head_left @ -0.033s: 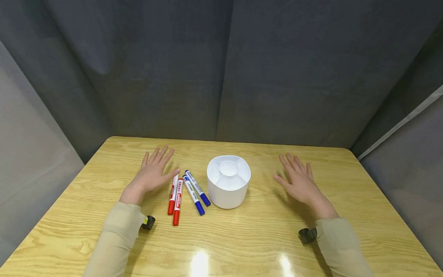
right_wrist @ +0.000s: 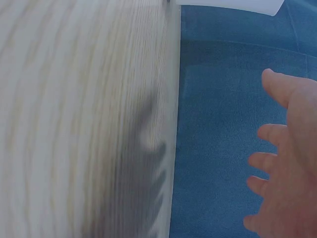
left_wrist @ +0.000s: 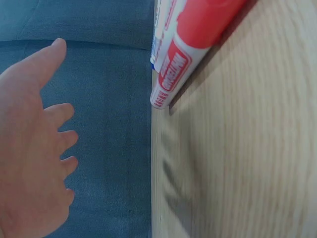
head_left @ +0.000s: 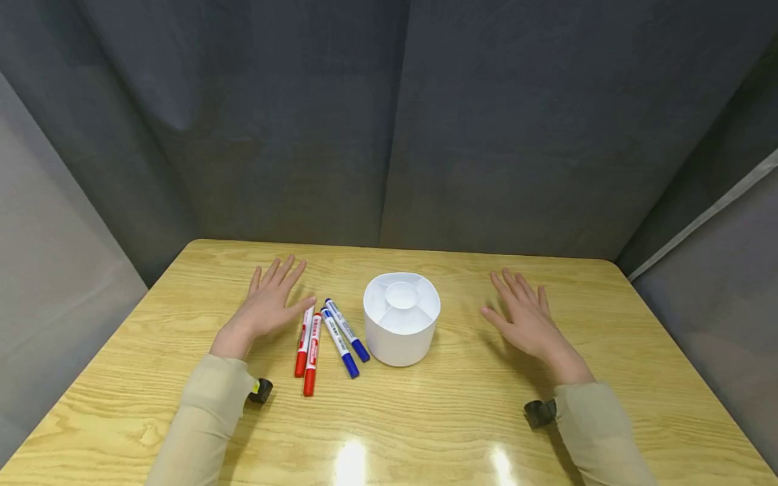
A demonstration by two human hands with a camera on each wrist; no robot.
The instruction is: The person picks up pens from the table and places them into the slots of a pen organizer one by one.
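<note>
Markers (head_left: pixel 328 341): four lie near-to-far, between our left hand (head_left: pixel 267 305) and the white holder (head_left: pixel 401 318).
Nearer hand: left, thumb just beside them.
Hands: both flat, fingers spread, holding nothing; right hand (head_left: pixel 527 317) well apart.

left hand (head_left: pixel 267 304) — flat, fingers spread, palm down, left of worktop's middle | right hand (head_left: pixel 527 317) — flat, fingers spread, right side

red marker (left_wrist: pixel 184 59), label print seemingly illegible
</note>
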